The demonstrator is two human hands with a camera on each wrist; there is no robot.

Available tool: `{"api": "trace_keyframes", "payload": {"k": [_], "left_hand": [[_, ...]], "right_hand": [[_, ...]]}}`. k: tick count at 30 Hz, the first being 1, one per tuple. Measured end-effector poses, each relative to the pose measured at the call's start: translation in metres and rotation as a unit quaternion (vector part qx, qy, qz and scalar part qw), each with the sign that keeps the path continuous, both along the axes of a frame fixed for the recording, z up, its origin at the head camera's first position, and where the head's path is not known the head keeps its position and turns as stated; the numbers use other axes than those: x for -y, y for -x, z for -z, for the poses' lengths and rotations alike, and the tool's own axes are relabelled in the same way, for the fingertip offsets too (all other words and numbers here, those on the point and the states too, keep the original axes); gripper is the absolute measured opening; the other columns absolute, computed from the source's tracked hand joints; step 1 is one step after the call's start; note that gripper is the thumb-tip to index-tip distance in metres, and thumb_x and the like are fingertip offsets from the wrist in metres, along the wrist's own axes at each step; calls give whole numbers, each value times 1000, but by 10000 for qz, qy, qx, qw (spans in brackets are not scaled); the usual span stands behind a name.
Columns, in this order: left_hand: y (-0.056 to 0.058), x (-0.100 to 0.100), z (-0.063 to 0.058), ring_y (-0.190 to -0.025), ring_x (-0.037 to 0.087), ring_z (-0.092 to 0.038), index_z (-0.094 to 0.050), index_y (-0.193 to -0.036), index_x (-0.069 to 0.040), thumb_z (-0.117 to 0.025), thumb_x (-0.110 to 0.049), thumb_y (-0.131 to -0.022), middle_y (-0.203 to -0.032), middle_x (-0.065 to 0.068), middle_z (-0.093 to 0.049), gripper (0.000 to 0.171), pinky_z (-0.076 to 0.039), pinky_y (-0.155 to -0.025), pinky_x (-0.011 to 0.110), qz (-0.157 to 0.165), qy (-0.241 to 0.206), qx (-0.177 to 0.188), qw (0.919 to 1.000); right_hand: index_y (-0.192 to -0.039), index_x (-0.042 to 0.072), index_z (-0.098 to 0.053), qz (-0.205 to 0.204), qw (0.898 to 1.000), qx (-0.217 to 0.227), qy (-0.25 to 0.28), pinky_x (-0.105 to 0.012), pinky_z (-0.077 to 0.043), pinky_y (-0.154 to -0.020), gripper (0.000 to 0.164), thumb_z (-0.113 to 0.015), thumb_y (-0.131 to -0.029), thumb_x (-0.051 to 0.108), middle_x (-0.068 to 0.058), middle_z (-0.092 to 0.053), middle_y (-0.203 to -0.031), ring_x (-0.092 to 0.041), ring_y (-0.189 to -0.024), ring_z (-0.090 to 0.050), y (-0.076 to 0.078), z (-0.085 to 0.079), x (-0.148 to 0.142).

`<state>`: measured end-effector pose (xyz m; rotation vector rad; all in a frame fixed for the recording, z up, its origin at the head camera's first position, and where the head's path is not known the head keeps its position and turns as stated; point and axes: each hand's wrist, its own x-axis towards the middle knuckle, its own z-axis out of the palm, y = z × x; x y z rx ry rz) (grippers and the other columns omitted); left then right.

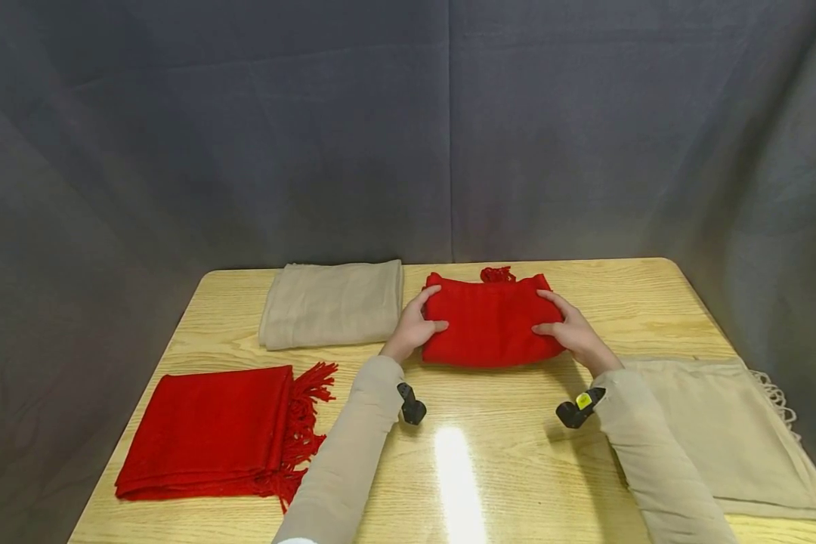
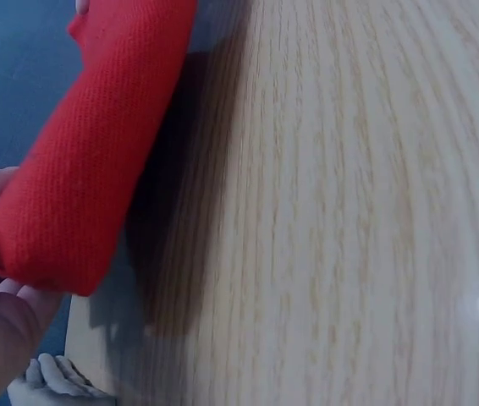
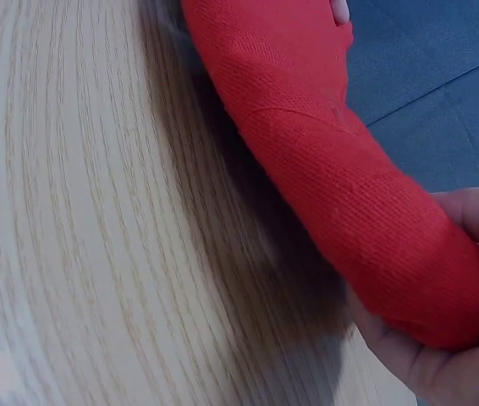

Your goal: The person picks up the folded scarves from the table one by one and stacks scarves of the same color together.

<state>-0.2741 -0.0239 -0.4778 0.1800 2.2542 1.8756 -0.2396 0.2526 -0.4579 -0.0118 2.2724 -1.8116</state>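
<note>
A folded red scarf [image 1: 493, 325] hangs between my two hands above the back middle of the table, with a tuft of its fringe at the far edge. My left hand [image 1: 415, 326] grips its left end, thumb on top and fingers beneath. On the opposite end, my right hand [image 1: 571, 330] holds it the same way. Both wrist views show the scarf's thick folded edge [image 2: 96, 152] lifted off the wood, its shadow falling below. In the right wrist view the thumb and fingers [image 3: 400, 351] wrap the near end.
A folded beige scarf [image 1: 336, 304] lies at the back left, beside my left hand. Another red scarf [image 1: 207, 431] with fringe lies front left. A fringed beige scarf [image 1: 721, 434] lies at the right, partly under my right forearm. Grey curtain [image 1: 408, 136] stands behind the wooden table [image 1: 503, 468].
</note>
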Motion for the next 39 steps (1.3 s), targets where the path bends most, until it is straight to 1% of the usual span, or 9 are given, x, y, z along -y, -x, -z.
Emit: {"api": "trace_keyframes", "payload": {"k": [8,16,22,28,31,32,36,38,39], "left_hand": [[-4,-1,-4,-107,29,-51,-39,-138,-14,-62,8,-79,-124,15,-50,67,-45,-87,37,-41,-4,-67,10000],[-6,0,-8,-112,33,-49,-36,-140,-15,-61,6,-81,-129,18,-46,68,-44,-90,41,-10,-17,-60,10000],[-7,2,-11,-108,29,-50,-38,-139,-16,-62,5,-80,-126,14,-48,67,-47,-85,37,-40,27,-38,10000],[-8,3,-13,-107,30,-51,-39,-138,-14,-61,8,-80,-125,15,-49,66,-47,-85,37,-8,-40,-198,9998],[-13,5,-22,-110,32,-49,-37,-138,-11,-60,9,-80,-128,17,-46,66,-47,-86,38,90,-139,-188,9997],[-14,6,-22,-110,32,-49,-38,-139,-11,-60,8,-80,-128,17,-46,66,-47,-86,38,89,-137,-195,9997],[-14,7,-22,-109,32,-50,-39,-138,-14,-61,8,-79,-128,16,-47,66,-48,-84,39,32,-81,-208,9997],[-10,7,-15,-108,29,-51,-41,-137,-16,-62,7,-79,-127,14,-48,66,-48,-83,37,-24,-31,-291,9996],[-11,8,-15,-107,29,-51,-41,-137,-16,-62,7,-79,-127,14,-48,65,-48,-83,37,-18,-18,-319,9995]], "right_hand": [[-145,10,-19,31,10000,-7,37,-20,-46,-74,74,-53,-81,-6,-24,-22,-141,-38,-120,-32,-4,-5,0],[-144,9,-20,25,9999,-81,71,-18,-45,-74,72,-53,-82,-6,-24,-23,-140,-37,-119,-32,-6,-7,1],[-145,11,-20,31,9999,-69,90,-19,-46,-75,72,-52,-83,-6,-23,-25,-139,-36,-119,-33,-7,-8,2],[-145,11,-19,-8,9999,-135,90,-19,-46,-75,72,-53,-84,-5,-24,-26,-139,-36,-118,-34,-9,-9,3],[-145,10,-19,15,9998,-154,134,-19,-46,-75,72,-52,-84,-6,-24,-27,-138,-35,-117,-35,-11,-10,4],[-145,10,-19,26,9998,-157,152,-19,-46,-75,72,-52,-84,-7,-24,-28,-138,-34,-116,-36,-11,-10,4],[-145,10,-19,20,9997,-198,159,-18,-46,-76,72,-53,-84,-6,-24,-27,-139,-33,-116,-36,-13,-12,6],[-145,11,-19,18,9996,-227,146,-18,-46,-76,72,-53,-84,-5,-23,-27,-139,-33,-117,-36,-14,-13,6],[-145,11,-20,17,9996,-248,144,-17,-45,-76,72,-53,-84,-5,-23,-26,-140,-33,-117,-35,-14,-13,7]]}}
